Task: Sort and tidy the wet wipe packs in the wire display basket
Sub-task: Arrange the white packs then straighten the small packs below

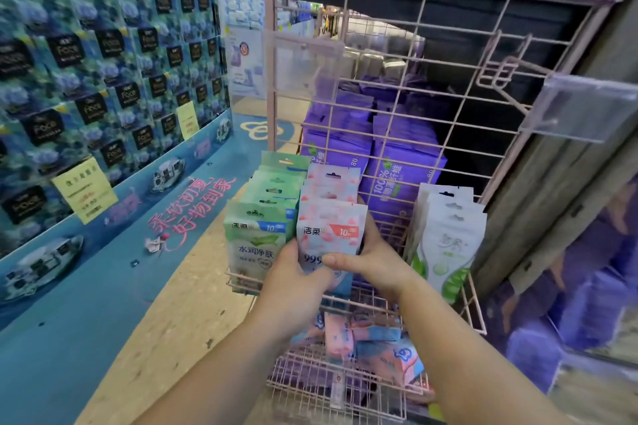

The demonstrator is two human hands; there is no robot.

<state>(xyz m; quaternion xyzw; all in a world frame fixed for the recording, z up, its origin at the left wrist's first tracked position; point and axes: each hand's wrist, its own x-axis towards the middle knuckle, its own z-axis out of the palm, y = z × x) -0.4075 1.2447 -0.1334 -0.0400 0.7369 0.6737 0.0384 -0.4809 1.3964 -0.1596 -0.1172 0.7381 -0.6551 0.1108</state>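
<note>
A pink wire display basket (471,307) holds three rows of upright wet wipe packs. Green packs (257,238) stand at the left, pink packs (331,217) in the middle, white-and-green packs (447,241) at the right. My left hand (297,281) grips the lower left of the front pink pack. My right hand (371,259) holds the same pink row from the right, thumb across the front pack and fingers curled behind it. A gap lies between the pink row and the white row.
A lower wire basket (310,379) holds loose pink and blue packs (376,348). Purple tissue packs (397,162) sit behind the pink wire grid (390,90). Empty hooks with clear label holders (580,110) jut out at the right. A blue tissue display (103,79) stands left.
</note>
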